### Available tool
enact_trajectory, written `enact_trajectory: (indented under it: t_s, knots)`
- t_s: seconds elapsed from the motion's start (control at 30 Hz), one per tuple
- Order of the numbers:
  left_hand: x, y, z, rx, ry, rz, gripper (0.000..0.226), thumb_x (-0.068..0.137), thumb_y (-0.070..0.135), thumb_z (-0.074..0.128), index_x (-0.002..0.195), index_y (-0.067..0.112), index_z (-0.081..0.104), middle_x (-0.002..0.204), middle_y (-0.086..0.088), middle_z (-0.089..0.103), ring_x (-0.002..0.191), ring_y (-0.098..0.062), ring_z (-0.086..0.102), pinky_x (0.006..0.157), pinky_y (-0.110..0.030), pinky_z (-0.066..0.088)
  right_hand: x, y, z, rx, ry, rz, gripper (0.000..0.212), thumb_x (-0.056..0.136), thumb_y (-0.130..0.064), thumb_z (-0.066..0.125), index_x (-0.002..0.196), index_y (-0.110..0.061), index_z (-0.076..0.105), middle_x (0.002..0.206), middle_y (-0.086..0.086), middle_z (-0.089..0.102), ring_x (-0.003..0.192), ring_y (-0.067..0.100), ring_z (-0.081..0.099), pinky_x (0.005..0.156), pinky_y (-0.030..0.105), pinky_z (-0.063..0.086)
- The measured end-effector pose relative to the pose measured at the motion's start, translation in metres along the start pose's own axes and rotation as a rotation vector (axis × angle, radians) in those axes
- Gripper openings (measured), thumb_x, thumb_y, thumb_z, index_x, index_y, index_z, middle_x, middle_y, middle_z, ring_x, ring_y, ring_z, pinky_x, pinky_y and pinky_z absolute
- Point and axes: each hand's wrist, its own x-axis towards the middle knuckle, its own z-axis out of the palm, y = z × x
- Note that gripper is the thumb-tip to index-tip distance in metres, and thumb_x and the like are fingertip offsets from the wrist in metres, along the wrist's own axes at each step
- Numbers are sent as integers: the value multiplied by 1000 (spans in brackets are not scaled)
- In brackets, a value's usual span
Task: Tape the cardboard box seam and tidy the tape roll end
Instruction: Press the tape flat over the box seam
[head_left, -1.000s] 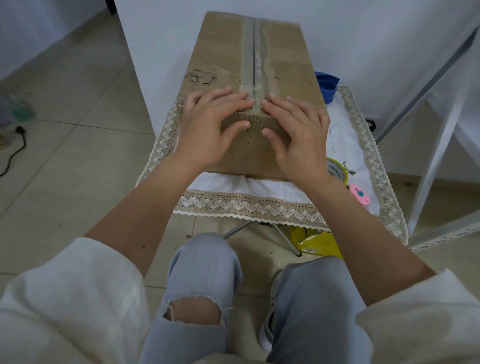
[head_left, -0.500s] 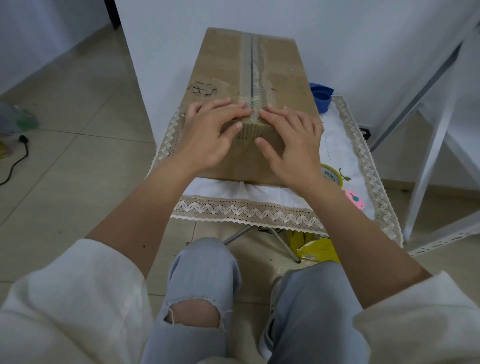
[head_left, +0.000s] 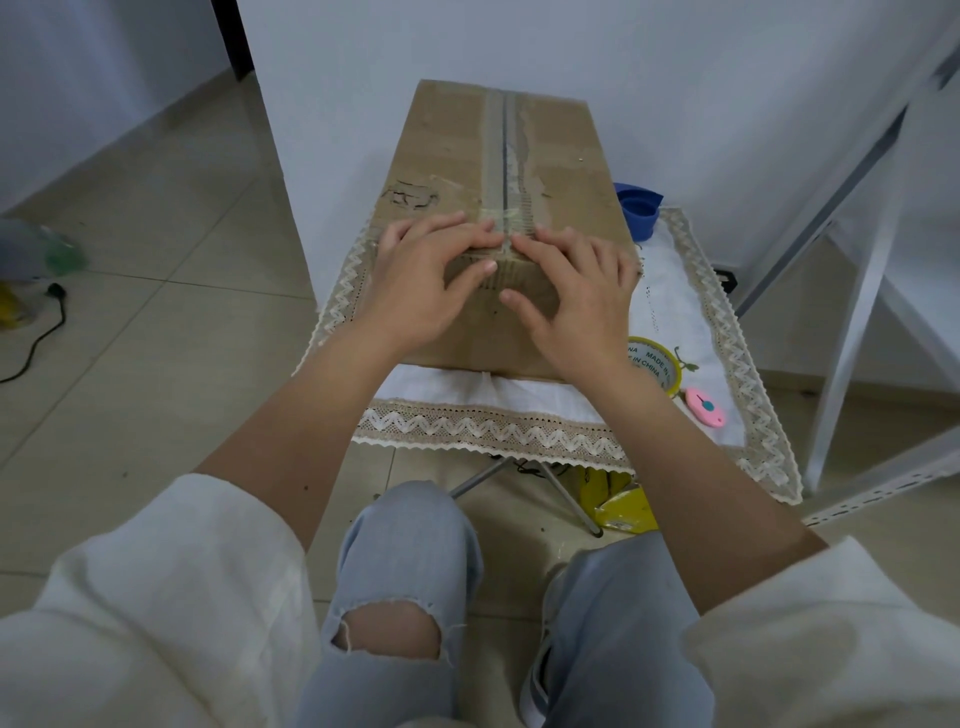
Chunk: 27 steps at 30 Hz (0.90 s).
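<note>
Head view: both hands, left hand and right hand (fingers spread), press the cardboard box.

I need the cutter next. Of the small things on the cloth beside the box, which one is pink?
The pink cutter, nearest the cloth's front edge. The tape roll is yellow; the cup is blue.

Cardboard box: matt brown, scuffed, torn paper along seam. Clear tape strip: glossy. Tablecloth: white woven cloth, lace trim. Tape roll: shiny. Pink cutter: smooth plastic. Floor: smooth tile.
</note>
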Motion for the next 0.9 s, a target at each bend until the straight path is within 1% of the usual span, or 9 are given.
enact_trajectory:
  t_s: [0.1, 0.17, 0.27, 0.43, 0.5, 0.57, 0.7, 0.8, 0.9]
  knots:
    - [-1, 0, 0, 29, -9, 20, 38, 90, 34, 70, 128, 30, 65, 140, 14, 60, 139, -8, 43, 106, -22, 14, -1, 0, 1, -45, -19, -18, 63, 75, -64, 67, 128, -32, 59, 130, -7, 59, 121, 21, 48, 102, 37, 24]
    - [-1, -1, 1, 26, -4, 17, 39, 89, 32, 71, 128, 30, 65, 140, 14, 59, 139, -8, 44, 106, -22, 14, -1, -2, 4, -81, 0, -4, 65, 72, -65, 68, 126, -31, 60, 129, -6, 60, 120, 21, 48, 103, 37, 24]
    - [0, -2, 2, 20, -2, 9, 39, 89, 33, 71, 127, 32, 64, 141, 15, 59, 140, -10, 43, 104, -20, 14, -1, -2, 8, -95, 39, 0, 66, 68, -64, 72, 123, -29, 61, 127, -4, 61, 118, 24, 51, 103, 39, 25]
    - [0, -3, 2, 30, -5, 7, 40, 88, 32, 72, 128, 31, 64, 141, 15, 59, 140, -10, 43, 104, -20, 13, -2, -2, 9, -125, 12, -12, 82, 52, -60, 82, 125, -29, 58, 128, -3, 59, 120, 23, 47, 103, 39, 25]
    - [0, -4, 1, 37, -18, -1, 45, 85, 31, 75, 129, 32, 63, 142, 15, 58, 141, -11, 42, 106, -22, 14, -2, -2, 8, -154, -14, -13, 89, 48, -57, 85, 126, -28, 56, 130, -3, 58, 121, 24, 46, 105, 39, 23]
    - [-1, -4, 1, 51, -45, -20, 55, 78, 30, 81, 130, 34, 61, 144, 16, 56, 142, -12, 40, 107, -24, 14, -4, -2, 7, -191, -34, -24, 95, 44, -54, 87, 129, -28, 55, 131, -2, 56, 121, 21, 40, 105, 39, 21]
    - [-3, 1, 2, 75, -48, -56, 74, 62, 35, 91, 130, 35, 61, 143, 17, 56, 142, -13, 39, 106, -22, 14, -5, 0, 4, -171, -52, -29, 96, 45, -52, 88, 130, -28, 53, 132, -2, 56, 122, 22, 40, 106, 39, 20]
    - [-5, 7, 3, 121, -19, -32, 78, 57, 36, 93, 128, 28, 63, 142, 14, 58, 140, -14, 43, 103, -21, 15, -4, 0, 2, -136, -57, -33, 89, 52, -54, 85, 131, -28, 53, 134, -3, 55, 123, 22, 42, 106, 39, 20]
    - [-7, 10, 5, 186, -2, -1, 79, 55, 35, 93, 126, 23, 62, 140, 9, 60, 139, -17, 46, 102, -25, 16, -3, -1, 2, -134, -40, -23, 83, 56, -50, 85, 130, -29, 54, 133, -4, 56, 123, 20, 41, 106, 38, 20]
